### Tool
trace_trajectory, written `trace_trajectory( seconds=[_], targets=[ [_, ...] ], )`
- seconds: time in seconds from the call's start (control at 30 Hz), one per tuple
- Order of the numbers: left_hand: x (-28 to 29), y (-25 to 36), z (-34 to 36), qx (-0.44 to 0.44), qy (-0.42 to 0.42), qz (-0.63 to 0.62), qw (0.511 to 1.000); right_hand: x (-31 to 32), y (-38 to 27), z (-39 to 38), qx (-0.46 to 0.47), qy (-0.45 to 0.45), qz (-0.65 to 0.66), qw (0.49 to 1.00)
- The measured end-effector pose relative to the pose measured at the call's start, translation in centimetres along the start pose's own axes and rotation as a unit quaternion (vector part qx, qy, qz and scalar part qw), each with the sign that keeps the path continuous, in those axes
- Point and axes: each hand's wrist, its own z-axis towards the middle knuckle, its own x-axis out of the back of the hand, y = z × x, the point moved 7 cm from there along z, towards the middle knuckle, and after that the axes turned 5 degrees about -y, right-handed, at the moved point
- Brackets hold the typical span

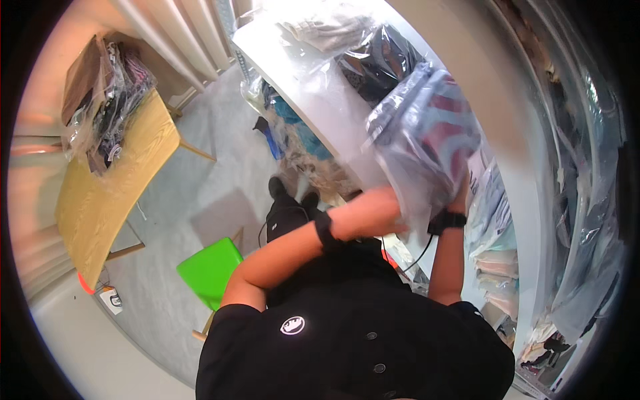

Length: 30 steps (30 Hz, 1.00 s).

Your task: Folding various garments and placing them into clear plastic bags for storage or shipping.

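Observation:
A folded garment in a clear plastic bag (437, 127), pale grey-blue with dark red wavy shapes, is in front of me at the white shelf. My right hand (460, 197) grips the bag's near right side; the plastic partly covers its fingers. Against the bag's near left edge is my left hand (377, 212), smeared by motion, so its finger closure does not show. Both wrists wear black bands. Just beyond the garment lies a black bagged item (383, 63), beside pale bagged clothing (327, 30).
The white shelf board (320, 100) runs diagonally ahead. More bagged clothes (300, 137) lie below it, and folded stacks (497, 267) fill shelves at right. A green chair (212, 267) and a wooden table (127, 180) with bagged clothes (110, 100) stand at left.

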Motion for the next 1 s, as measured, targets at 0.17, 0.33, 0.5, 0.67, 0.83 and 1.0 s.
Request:
trace_trajectory(
  seconds=[0.17, 0.33, 0.5, 0.67, 0.83, 1.0],
  targets=[
    [2.6, -7.8, -4.8, 0.33, -0.083, -0.016, 0.94, 8.7, -3.5, 4.4, 0.048, 0.001, 0.04, 0.998],
    [13.3, -11.2, -0.4, 0.26, 0.315, 0.061, 0.911, -0.4, -3.0, -0.2, 0.07, 0.021, 0.04, 0.997],
    [10.6, -17.6, 8.9, 0.166, 0.154, 0.221, 0.949, 1.5, -3.2, -1.1, 0.116, 0.089, -0.032, 0.989],
    [10.4, -22.4, 8.2, 0.285, 0.068, 0.343, 0.892, 5.2, -5.3, -2.9, 0.165, 0.137, -0.061, 0.975],
    [10.8, -19.9, 8.9, 0.262, 0.119, 0.395, 0.872, 9.9, -6.1, 2.6, 0.158, 0.104, -0.096, 0.977],
    [7.2, -12.7, 10.4, 0.326, 0.054, 0.026, 0.943, 4.5, -8.0, 1.9, 0.218, 0.048, -0.092, 0.97]
  ],
)
